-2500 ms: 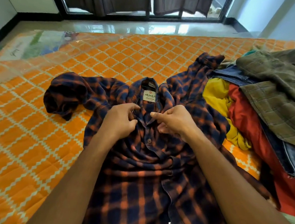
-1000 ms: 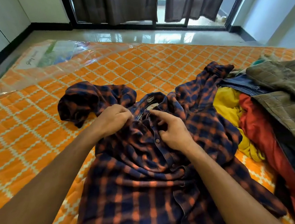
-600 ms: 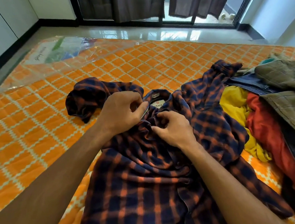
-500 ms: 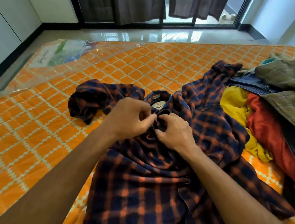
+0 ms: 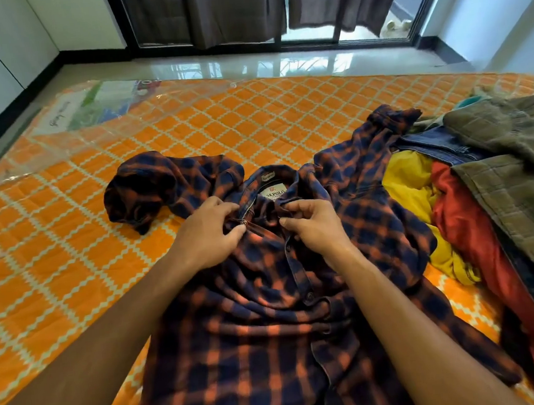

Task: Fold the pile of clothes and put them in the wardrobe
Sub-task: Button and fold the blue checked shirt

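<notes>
Plaid shirt (image 5: 257, 364) of soft navy-and-orange checked cloth lies front up on a mattress (image 5: 70, 252), seen from the head camera. Its collar points away from the viewer and its body is rumpled into loose folds. One sleeve is bunched in a heap at the left; the other stretches up to the right. A white label (image 5: 273, 192) shows inside the open collar.

The left hand (image 5: 207, 236) pinches the front edge beside a small round button (image 5: 244, 222), thumb and fingers curled on the cloth. The right hand (image 5: 313, 227) grips a fold of the opposite front edge just below the collar. The hands are near each other but apart.

The mattress is quilted orange with a cream diamond grid, and glossy clear plastic wrap (image 5: 89, 104) covers its far left corner.

Against the shirt's right side sits a pile of clothes (image 5: 490, 189): a yellow garment (image 5: 409, 186), a smooth red garment (image 5: 469, 239), blue denim jeans (image 5: 438, 145) and an olive quilted jacket (image 5: 511, 135) on top.

Beyond lie a shiny tiled floor (image 5: 247, 63) and dark curtains (image 5: 235, 8).
</notes>
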